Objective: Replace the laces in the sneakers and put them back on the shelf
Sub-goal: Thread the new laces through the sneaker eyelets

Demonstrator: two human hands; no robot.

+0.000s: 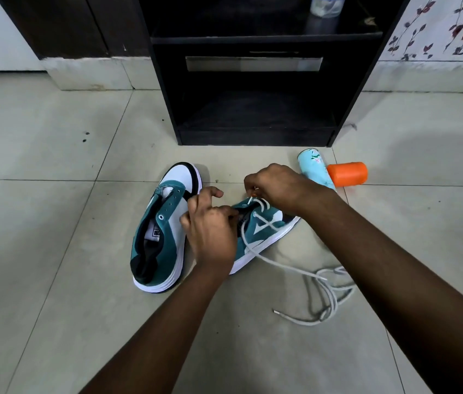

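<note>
On the floor before the shelf [253, 132], I am lacing one sneaker [264, 228]: left hand [210, 231] gripping it, right hand [275, 184] pinching the lace [290, 265]. Only first eyelets are threaded; other sneaker [162, 231] is waiting laceless.

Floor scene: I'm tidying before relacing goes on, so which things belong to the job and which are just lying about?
Job: teal-and-white unlaced sneaker; teal sneaker being laced; grey-white lace; black shelf unit; both hands.
Lying about: pale-blue floral spray can; its orange plastic cap; clear plastic jar.
</note>
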